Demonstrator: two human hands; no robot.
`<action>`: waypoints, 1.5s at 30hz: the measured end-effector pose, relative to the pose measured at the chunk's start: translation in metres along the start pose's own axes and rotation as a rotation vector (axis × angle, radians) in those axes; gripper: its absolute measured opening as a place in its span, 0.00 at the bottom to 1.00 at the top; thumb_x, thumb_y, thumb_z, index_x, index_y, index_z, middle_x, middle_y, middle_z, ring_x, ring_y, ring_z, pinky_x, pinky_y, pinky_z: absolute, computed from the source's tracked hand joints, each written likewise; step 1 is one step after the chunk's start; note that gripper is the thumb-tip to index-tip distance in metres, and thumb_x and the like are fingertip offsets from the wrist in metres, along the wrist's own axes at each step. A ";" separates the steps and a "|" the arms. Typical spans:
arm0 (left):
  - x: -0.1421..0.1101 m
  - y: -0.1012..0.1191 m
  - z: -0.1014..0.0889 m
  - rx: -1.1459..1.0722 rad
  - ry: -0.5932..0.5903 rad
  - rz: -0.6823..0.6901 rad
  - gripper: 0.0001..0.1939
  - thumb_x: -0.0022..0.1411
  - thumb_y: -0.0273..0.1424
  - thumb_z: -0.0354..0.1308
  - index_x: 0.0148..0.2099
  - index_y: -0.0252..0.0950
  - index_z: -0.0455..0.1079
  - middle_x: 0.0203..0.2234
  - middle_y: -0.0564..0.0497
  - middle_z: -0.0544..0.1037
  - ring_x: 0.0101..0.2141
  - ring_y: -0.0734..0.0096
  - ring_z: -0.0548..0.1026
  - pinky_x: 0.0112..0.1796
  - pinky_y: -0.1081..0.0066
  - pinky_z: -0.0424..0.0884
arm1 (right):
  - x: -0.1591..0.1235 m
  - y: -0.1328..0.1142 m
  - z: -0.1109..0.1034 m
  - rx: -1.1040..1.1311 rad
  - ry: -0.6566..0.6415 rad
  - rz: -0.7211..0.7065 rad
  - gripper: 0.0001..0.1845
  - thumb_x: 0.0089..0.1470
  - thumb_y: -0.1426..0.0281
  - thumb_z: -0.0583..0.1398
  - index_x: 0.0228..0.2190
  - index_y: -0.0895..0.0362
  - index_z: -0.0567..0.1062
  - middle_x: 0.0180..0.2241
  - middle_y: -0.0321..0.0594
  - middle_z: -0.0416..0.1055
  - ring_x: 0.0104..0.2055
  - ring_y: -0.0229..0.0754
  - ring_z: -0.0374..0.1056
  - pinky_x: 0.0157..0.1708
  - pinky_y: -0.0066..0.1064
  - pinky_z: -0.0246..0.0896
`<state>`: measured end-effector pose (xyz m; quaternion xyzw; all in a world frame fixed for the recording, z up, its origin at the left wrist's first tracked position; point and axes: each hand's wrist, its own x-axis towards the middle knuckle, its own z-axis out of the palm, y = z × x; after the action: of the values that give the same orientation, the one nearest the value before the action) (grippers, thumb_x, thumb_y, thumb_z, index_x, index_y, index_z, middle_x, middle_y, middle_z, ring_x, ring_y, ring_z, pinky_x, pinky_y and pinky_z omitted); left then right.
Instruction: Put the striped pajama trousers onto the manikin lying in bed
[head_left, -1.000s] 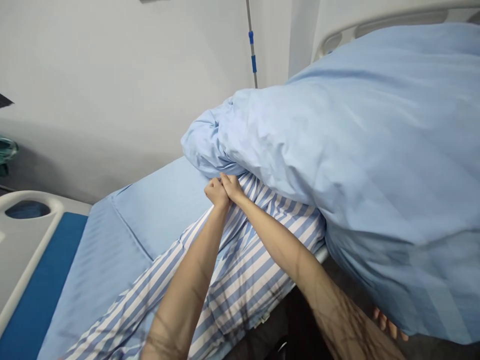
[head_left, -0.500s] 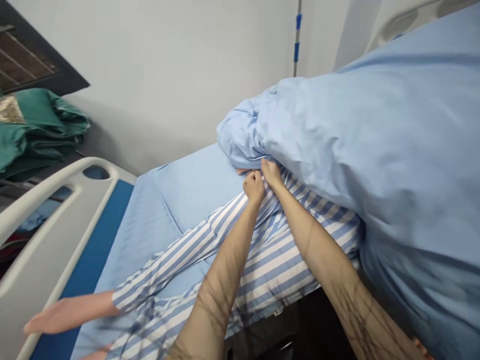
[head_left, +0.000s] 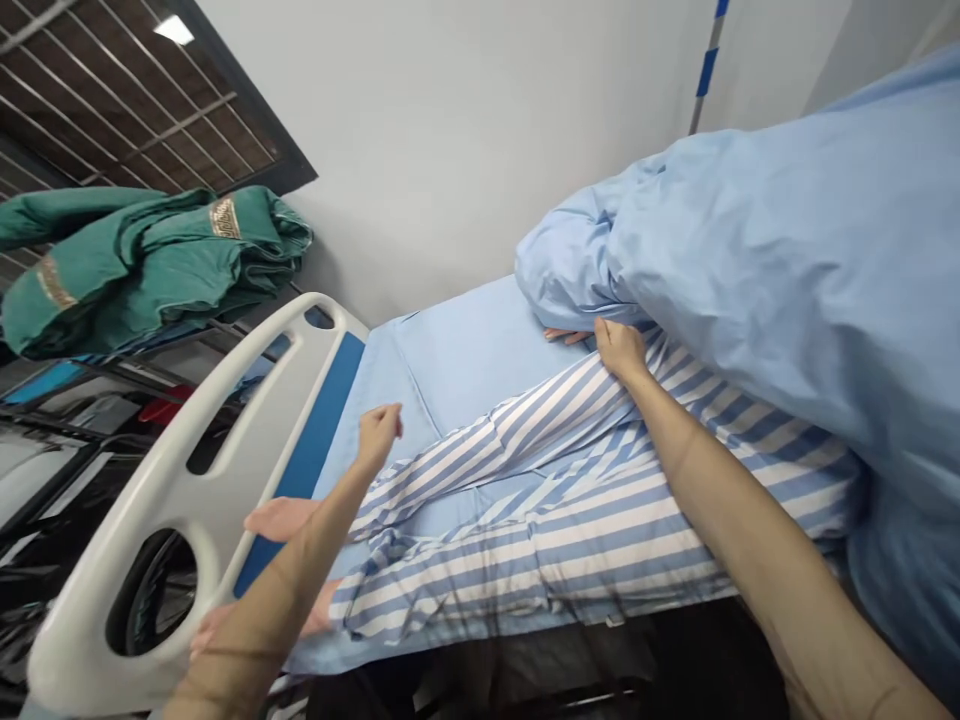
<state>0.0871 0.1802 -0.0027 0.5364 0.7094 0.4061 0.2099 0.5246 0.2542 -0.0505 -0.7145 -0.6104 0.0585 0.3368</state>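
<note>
Someone lies on the bed in blue-and-white striped trousers (head_left: pixel 570 500), with the upper body hidden under a light blue duvet (head_left: pixel 772 270). My right hand (head_left: pixel 619 348) is closed on the trousers' top edge, right at the duvet's rim. My left hand (head_left: pixel 379 430) hovers over the far trouser leg near its cuff, fingers loosely curled, holding nothing. Two bare feet (head_left: pixel 274 518) stick out of the cuffs toward the footboard (head_left: pixel 187 470). Fingers of the lying person's hand (head_left: pixel 566 336) show just beyond my right hand.
The white and blue footboard closes the bed's left end. A light blue sheet (head_left: pixel 457 350) covers the mattress. Folded green cloth (head_left: pixel 150 260) lies on a rack at the left. A drip pole (head_left: pixel 705 70) stands by the white wall.
My left hand has let go at the waist and moved left down the leg toward the cuff. My right hand stays gripping there. The view has swung left, showing the footboard and feet.
</note>
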 end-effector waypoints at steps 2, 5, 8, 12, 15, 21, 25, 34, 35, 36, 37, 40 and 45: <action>0.002 -0.027 -0.047 -0.028 0.106 -0.068 0.20 0.55 0.35 0.56 0.13 0.39 0.60 0.09 0.53 0.62 0.17 0.76 0.59 0.22 0.74 0.55 | 0.000 0.000 0.001 -0.029 0.008 0.006 0.36 0.73 0.57 0.41 0.39 0.62 0.84 0.39 0.60 0.82 0.41 0.52 0.75 0.37 0.35 0.56; 0.000 -0.045 -0.082 -0.214 0.248 -0.193 0.17 0.54 0.34 0.55 0.16 0.40 0.56 0.09 0.56 0.59 0.15 0.77 0.56 0.20 0.74 0.52 | 0.001 0.000 0.001 -0.067 0.012 0.026 0.39 0.74 0.55 0.40 0.40 0.62 0.84 0.40 0.65 0.81 0.38 0.52 0.75 0.37 0.38 0.53; -0.006 -0.051 -0.078 -0.368 0.301 -0.236 0.15 0.52 0.34 0.55 0.18 0.40 0.54 0.10 0.57 0.59 0.15 0.78 0.55 0.19 0.75 0.49 | 0.001 0.000 0.002 -0.083 0.014 0.034 0.46 0.73 0.50 0.36 0.37 0.62 0.86 0.39 0.73 0.79 0.35 0.49 0.75 0.37 0.43 0.50; -0.018 -0.073 -0.045 -0.256 0.221 -0.203 0.18 0.54 0.37 0.54 0.16 0.40 0.55 0.10 0.55 0.59 0.17 0.75 0.58 0.21 0.74 0.54 | 0.003 0.004 -0.003 -0.139 0.015 0.035 0.46 0.71 0.48 0.37 0.34 0.59 0.87 0.38 0.73 0.79 0.34 0.48 0.74 0.36 0.44 0.50; -0.025 -0.099 -0.025 -0.131 0.164 -0.206 0.20 0.56 0.37 0.53 0.15 0.40 0.54 0.11 0.55 0.57 0.19 0.75 0.58 0.24 0.73 0.56 | 0.000 -0.006 -0.009 -0.250 -0.019 0.070 0.39 0.73 0.52 0.43 0.35 0.57 0.87 0.37 0.71 0.80 0.34 0.49 0.75 0.35 0.43 0.50; -0.028 -0.117 -0.019 -0.101 0.060 -0.175 0.20 0.56 0.37 0.53 0.17 0.40 0.51 0.14 0.57 0.51 0.19 0.75 0.56 0.24 0.73 0.52 | -0.071 -0.157 0.034 -0.268 -0.212 -0.103 0.26 0.74 0.66 0.49 0.37 0.57 0.86 0.37 0.63 0.82 0.36 0.48 0.77 0.34 0.38 0.49; -0.032 -0.116 -0.021 -0.143 0.056 -0.184 0.19 0.58 0.38 0.53 0.18 0.40 0.53 0.13 0.58 0.52 0.19 0.76 0.56 0.24 0.73 0.54 | -0.161 -0.296 0.111 0.064 -0.480 -0.460 0.23 0.73 0.62 0.50 0.40 0.52 0.85 0.40 0.47 0.84 0.40 0.48 0.78 0.33 0.33 0.52; -0.016 -0.098 -0.032 -0.405 0.269 -0.271 0.18 0.58 0.33 0.50 0.17 0.40 0.53 0.12 0.57 0.57 0.19 0.77 0.56 0.25 0.73 0.58 | -0.207 -0.325 0.178 0.331 -0.591 -0.314 0.31 0.72 0.61 0.45 0.27 0.52 0.82 0.35 0.44 0.84 0.39 0.49 0.78 0.35 0.33 0.56; -0.014 -0.092 -0.032 -0.433 0.276 -0.270 0.19 0.59 0.34 0.50 0.17 0.41 0.53 0.12 0.57 0.57 0.19 0.77 0.56 0.25 0.73 0.58 | -0.205 -0.323 0.178 0.365 -0.582 -0.299 0.33 0.72 0.60 0.44 0.25 0.52 0.81 0.33 0.44 0.84 0.38 0.48 0.77 0.35 0.33 0.56; -0.012 -0.086 -0.031 -0.462 0.274 -0.260 0.19 0.59 0.34 0.50 0.17 0.41 0.53 0.12 0.57 0.57 0.18 0.77 0.56 0.25 0.73 0.58 | -0.202 -0.321 0.178 0.390 -0.576 -0.284 0.34 0.72 0.59 0.43 0.24 0.52 0.79 0.32 0.43 0.83 0.37 0.47 0.77 0.35 0.33 0.56; -0.013 -0.082 -0.028 -0.487 0.265 -0.254 0.19 0.60 0.34 0.50 0.18 0.41 0.52 0.12 0.58 0.57 0.18 0.76 0.56 0.25 0.73 0.58 | -0.201 -0.321 0.179 0.409 -0.574 -0.269 0.35 0.72 0.59 0.42 0.23 0.51 0.79 0.31 0.42 0.82 0.36 0.47 0.76 0.34 0.32 0.56; -0.023 -0.079 -0.013 -0.464 0.257 -0.265 0.19 0.61 0.33 0.51 0.18 0.40 0.54 0.13 0.57 0.58 0.20 0.75 0.57 0.26 0.72 0.58 | -0.200 -0.321 0.183 0.453 -0.573 -0.218 0.35 0.72 0.60 0.41 0.23 0.52 0.77 0.31 0.41 0.82 0.36 0.46 0.75 0.33 0.31 0.57; -0.043 -0.091 0.006 -0.189 0.240 -0.227 0.20 0.63 0.32 0.52 0.18 0.38 0.58 0.16 0.54 0.65 0.23 0.74 0.60 0.29 0.72 0.55 | -0.200 -0.324 0.180 0.455 -0.532 -0.144 0.33 0.72 0.62 0.42 0.24 0.53 0.77 0.32 0.43 0.83 0.35 0.45 0.74 0.32 0.30 0.57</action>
<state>0.0521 0.1334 -0.0851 0.3785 0.7440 0.5058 0.2179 0.1161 0.1550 -0.0749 -0.5362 -0.6966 0.3532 0.3201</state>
